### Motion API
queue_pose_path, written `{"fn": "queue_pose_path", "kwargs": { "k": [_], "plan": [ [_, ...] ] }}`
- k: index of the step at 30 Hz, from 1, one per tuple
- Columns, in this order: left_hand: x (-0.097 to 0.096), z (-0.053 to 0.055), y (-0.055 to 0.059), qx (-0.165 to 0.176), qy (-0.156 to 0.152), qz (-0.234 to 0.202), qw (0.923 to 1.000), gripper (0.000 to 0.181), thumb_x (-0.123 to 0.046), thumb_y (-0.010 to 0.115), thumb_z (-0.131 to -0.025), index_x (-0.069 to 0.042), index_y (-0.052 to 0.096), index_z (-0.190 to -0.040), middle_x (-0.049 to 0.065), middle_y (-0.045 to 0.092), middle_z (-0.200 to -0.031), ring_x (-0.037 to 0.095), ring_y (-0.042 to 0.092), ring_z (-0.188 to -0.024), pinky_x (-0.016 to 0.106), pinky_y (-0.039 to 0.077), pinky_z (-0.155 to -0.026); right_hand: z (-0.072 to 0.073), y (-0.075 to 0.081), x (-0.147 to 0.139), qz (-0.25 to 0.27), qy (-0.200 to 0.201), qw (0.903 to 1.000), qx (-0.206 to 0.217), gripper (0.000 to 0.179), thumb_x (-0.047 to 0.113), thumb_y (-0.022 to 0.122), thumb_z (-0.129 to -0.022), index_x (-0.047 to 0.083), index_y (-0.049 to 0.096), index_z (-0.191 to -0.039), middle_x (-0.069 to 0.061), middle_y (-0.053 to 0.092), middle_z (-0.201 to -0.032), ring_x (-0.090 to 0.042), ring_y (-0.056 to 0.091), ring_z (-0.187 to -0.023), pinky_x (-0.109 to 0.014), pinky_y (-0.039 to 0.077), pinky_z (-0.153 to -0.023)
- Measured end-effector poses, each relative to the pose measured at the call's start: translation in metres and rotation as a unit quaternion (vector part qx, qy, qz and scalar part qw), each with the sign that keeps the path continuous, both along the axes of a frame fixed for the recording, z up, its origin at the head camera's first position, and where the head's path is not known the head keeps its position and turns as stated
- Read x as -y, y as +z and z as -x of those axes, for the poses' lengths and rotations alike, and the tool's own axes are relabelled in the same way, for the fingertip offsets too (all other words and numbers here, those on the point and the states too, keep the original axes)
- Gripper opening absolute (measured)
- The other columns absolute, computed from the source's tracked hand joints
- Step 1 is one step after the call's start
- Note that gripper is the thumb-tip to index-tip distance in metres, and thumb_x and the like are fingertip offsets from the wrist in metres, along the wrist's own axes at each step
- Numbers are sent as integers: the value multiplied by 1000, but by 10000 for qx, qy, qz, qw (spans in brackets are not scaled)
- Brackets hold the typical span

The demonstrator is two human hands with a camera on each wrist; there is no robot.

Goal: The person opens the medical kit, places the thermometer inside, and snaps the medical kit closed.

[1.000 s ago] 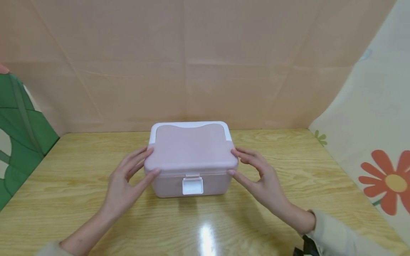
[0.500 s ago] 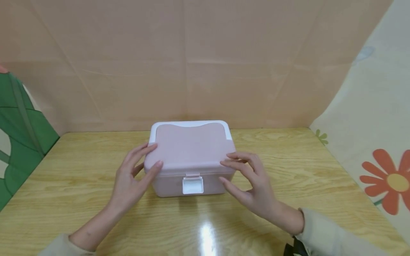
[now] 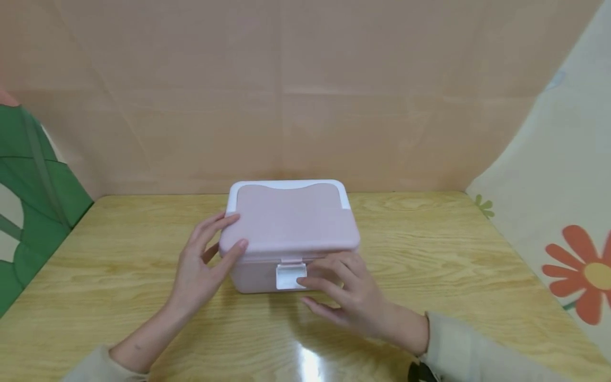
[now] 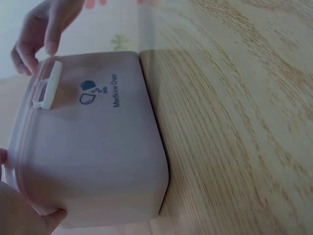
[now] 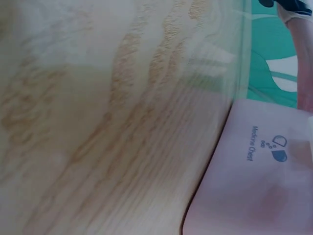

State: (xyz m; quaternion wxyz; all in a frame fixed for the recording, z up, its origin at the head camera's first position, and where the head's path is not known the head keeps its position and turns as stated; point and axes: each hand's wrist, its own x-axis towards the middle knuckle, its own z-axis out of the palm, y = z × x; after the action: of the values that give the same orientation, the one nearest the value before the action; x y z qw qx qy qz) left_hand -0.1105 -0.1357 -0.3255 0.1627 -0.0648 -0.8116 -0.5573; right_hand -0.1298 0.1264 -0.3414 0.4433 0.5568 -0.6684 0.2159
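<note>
A pale pink medicine box (image 3: pixel 291 223) with a white-trimmed lid stands upright on the wooden table, its lid down. My left hand (image 3: pixel 202 268) holds the box's left front corner, thumb and a finger on the lid and other fingers at the side. In front, the white latch (image 3: pixel 290 277) sticks out from the wall, as the left wrist view shows. My right hand (image 3: pixel 350 294) is at the latch with loosely bent fingers. One fingertip overlaps the latch's edge in the head view; whether it touches, I cannot tell. Printed "Medicine Chest" lettering (image 4: pixel 116 90) marks the front wall.
The wood-grain table (image 3: pixel 119 254) reaches back to a plain beige backdrop (image 3: pixel 305 106). Green leaf-patterned cloth (image 3: pixel 47 212) hangs at the left, and cloth with a red flower (image 3: pixel 582 270) at the right.
My right hand has left the lid's right front corner and moved left and down to the latch. The left hand has slid slightly further onto the lid. The box stays in place.
</note>
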Motion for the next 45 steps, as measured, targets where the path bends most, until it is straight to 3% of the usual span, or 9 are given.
{"fn": "queue_pose_path", "kwargs": {
  "k": [8, 20, 27, 35, 45],
  "plan": [
    [-1, -1, 0, 66, -24, -40, 10000, 44, -19, 70, -88, -18, 59, -131, 1, 41, -145, 25, 37, -135, 54, 42, -103, 2, -9, 2, -259, -330, 9984, -376, 23, 28, 58, -95, 11, 74, -96, -8, 65, -97, -24, 57, -90, -34, 48, -81],
    [0, -1, -1, 124, -11, 37, 9999, 44, -21, 69, -89, -20, 58, -132, 1, 40, -146, 26, 36, -137, 55, 41, -103, 4, -14, 0, -382, -422, 9980, -284, 24, 20, 53, -97, 8, 74, -97, -8, 64, -97, -23, 56, -89, -33, 47, -79],
    [0, -1, 0, 105, -9, 46, 9999, 44, -21, 70, -89, -21, 58, -131, 0, 40, -146, 25, 36, -136, 55, 42, -104, 0, -5, 6, 66, 71, 9993, 372, 21, 15, 56, -96, 2, 72, -99, -11, 64, -93, -23, 61, -84, -31, 51, -72],
    [1, -1, -1, 87, -47, 28, 9999, 44, -20, 69, -89, -20, 58, -132, 1, 40, -146, 26, 36, -136, 55, 41, -104, -10, -1, 10, 216, -159, 9937, 1088, 22, 15, 53, -98, 0, 69, -105, -10, 65, -100, -21, 65, -91, -24, 56, -78],
    [1, -1, -1, 95, -49, 39, 9999, 45, -20, 69, -89, -21, 57, -132, 1, 39, -147, 27, 36, -137, 56, 40, -104, -12, -5, 15, 693, 220, 9798, 1861, 22, 10, 53, -97, -5, 64, -111, -15, 59, -106, -21, 62, -91, -13, 54, -76]
  ]
}}
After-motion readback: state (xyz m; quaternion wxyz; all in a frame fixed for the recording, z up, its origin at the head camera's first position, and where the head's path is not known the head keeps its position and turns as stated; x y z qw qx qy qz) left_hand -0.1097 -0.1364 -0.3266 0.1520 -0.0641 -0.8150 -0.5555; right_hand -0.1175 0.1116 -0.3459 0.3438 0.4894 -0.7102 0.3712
